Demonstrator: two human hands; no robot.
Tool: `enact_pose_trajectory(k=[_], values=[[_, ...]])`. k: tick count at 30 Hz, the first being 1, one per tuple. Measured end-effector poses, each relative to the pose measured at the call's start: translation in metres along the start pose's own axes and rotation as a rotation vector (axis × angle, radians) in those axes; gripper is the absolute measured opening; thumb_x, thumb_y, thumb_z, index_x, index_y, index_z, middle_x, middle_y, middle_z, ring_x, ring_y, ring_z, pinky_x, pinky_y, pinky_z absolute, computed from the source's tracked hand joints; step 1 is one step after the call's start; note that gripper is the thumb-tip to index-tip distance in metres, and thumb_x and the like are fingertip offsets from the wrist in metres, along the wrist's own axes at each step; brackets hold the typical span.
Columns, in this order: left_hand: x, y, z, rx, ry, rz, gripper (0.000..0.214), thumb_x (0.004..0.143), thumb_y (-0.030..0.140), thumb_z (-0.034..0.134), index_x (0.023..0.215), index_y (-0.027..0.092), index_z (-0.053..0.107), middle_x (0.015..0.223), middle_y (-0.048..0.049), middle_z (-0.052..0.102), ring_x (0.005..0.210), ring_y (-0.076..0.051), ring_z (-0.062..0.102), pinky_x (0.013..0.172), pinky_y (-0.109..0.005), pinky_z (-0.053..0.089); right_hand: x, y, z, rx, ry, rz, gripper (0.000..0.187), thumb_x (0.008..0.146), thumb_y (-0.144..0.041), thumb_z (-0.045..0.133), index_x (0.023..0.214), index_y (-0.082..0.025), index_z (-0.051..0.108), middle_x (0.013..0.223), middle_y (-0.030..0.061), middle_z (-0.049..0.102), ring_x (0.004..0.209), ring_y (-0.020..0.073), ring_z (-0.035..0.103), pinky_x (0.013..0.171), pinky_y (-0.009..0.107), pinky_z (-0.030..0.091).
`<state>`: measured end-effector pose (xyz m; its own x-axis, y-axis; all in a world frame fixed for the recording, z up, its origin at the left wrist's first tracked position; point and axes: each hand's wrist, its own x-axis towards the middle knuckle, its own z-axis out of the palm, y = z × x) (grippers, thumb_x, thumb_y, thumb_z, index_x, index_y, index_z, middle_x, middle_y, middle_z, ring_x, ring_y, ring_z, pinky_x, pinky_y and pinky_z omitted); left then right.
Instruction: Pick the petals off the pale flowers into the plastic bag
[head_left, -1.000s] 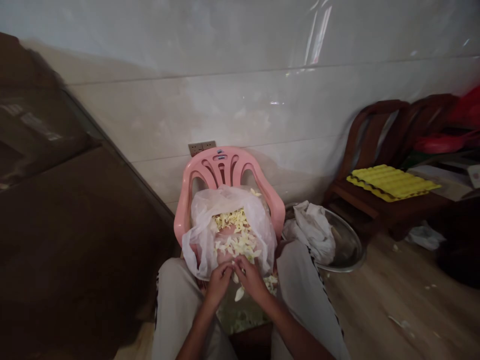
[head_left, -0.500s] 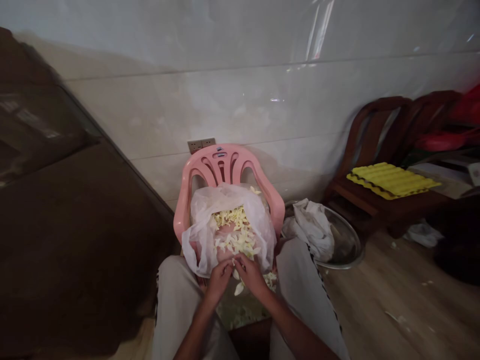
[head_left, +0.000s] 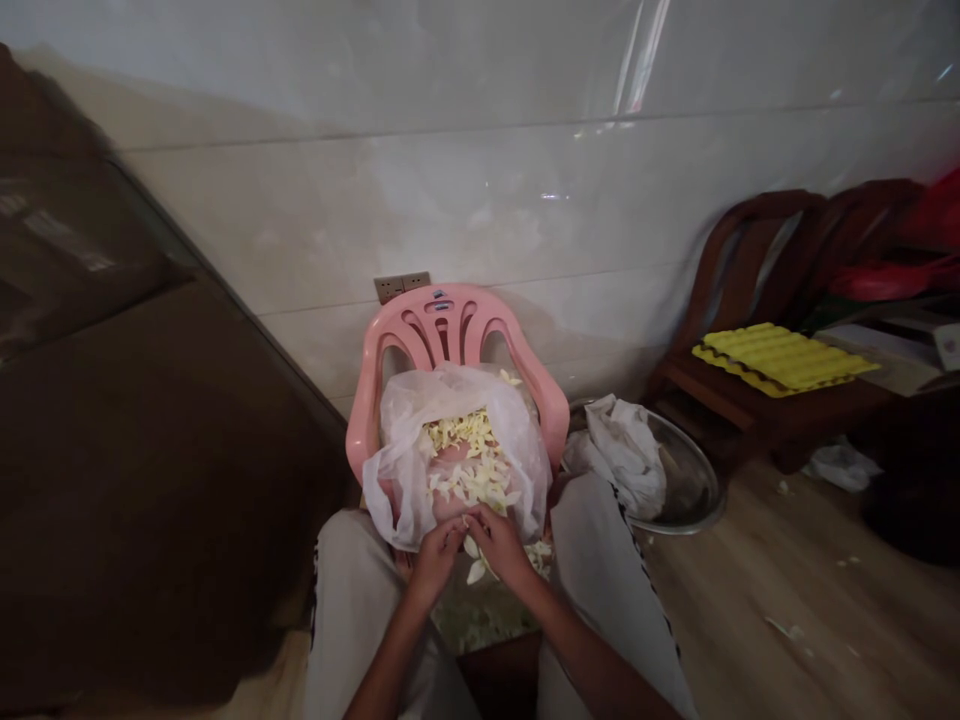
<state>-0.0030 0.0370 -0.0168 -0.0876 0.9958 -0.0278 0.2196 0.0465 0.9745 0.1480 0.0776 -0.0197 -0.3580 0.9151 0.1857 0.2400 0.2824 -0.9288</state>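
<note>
My left hand (head_left: 440,549) and my right hand (head_left: 496,543) meet at the fingertips above the near edge of an opened white plastic bag (head_left: 401,480). Both are closed in a pinch on a small pale flower (head_left: 474,562), whose white petals hang below the fingers. The exact spot where the fingertips grip is partly hidden. Inside the bag lie a heap of yellowish buds or petals (head_left: 457,430) and, closer to me, a spread of whiter petals (head_left: 476,482). The bag rests on the seat of a pink plastic armchair (head_left: 360,435).
To the right on the floor, a metal basin (head_left: 705,500) holds a crumpled white bag (head_left: 626,450). A yellow egg tray (head_left: 784,358) lies on a dark wooden chair (head_left: 701,385). A dark cabinet-like panel (head_left: 150,480) stands at left. My knees flank the pink chair.
Both hands stay together in nearly the same place, with slight finger movement around the flower. The whole view has shifted a little.
</note>
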Motion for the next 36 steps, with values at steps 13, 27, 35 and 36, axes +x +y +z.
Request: enact_pose_trajectory(k=[13, 27, 35, 36], values=[[-0.003, 0.021, 0.001, 0.053, -0.001, 0.008, 0.045, 0.086, 0.060, 0.056, 0.083, 0.018, 0.073, 0.080, -0.0038, 0.073, 0.077, -0.021, 0.063, 0.074, -0.029, 0.046, 0.002, -0.001, 0.000, 0.169, -0.015, 0.050, 0.029, 0.093, -0.039, 0.049, 0.075, -0.020, 0.061, 0.068, -0.0008, 0.061, 0.067, 0.0160, 0.057, 0.066, 0.026, 0.042], [-0.005, 0.031, -0.007, -0.038, -0.046, -0.031, 0.039, 0.082, 0.055, 0.063, 0.072, 0.018, 0.072, 0.074, -0.0035, 0.071, 0.072, -0.020, 0.061, 0.067, -0.028, 0.045, 0.004, -0.007, -0.006, 0.224, -0.077, 0.045, 0.034, 0.094, -0.040, 0.050, 0.069, -0.019, 0.061, 0.066, -0.0006, 0.060, 0.066, 0.0156, 0.056, 0.066, 0.026, 0.044], [-0.003, 0.026, -0.004, -0.075, -0.025, -0.053, 0.043, 0.080, 0.060, 0.064, 0.073, 0.018, 0.070, 0.068, -0.0026, 0.068, 0.067, -0.018, 0.060, 0.065, -0.027, 0.044, 0.002, -0.004, 0.001, 0.259, -0.043, 0.080, 0.030, 0.093, -0.044, 0.052, 0.078, -0.021, 0.062, 0.068, -0.0002, 0.063, 0.066, 0.0168, 0.059, 0.062, 0.026, 0.047], [-0.003, 0.025, -0.003, -0.069, -0.022, -0.050, 0.042, 0.080, 0.059, 0.063, 0.073, 0.018, 0.071, 0.070, -0.0030, 0.069, 0.068, -0.019, 0.061, 0.066, -0.028, 0.045, 0.002, -0.003, 0.002, 0.251, -0.030, 0.077, 0.028, 0.093, -0.043, 0.051, 0.079, -0.021, 0.061, 0.068, -0.0002, 0.063, 0.067, 0.0169, 0.059, 0.064, 0.026, 0.047]])
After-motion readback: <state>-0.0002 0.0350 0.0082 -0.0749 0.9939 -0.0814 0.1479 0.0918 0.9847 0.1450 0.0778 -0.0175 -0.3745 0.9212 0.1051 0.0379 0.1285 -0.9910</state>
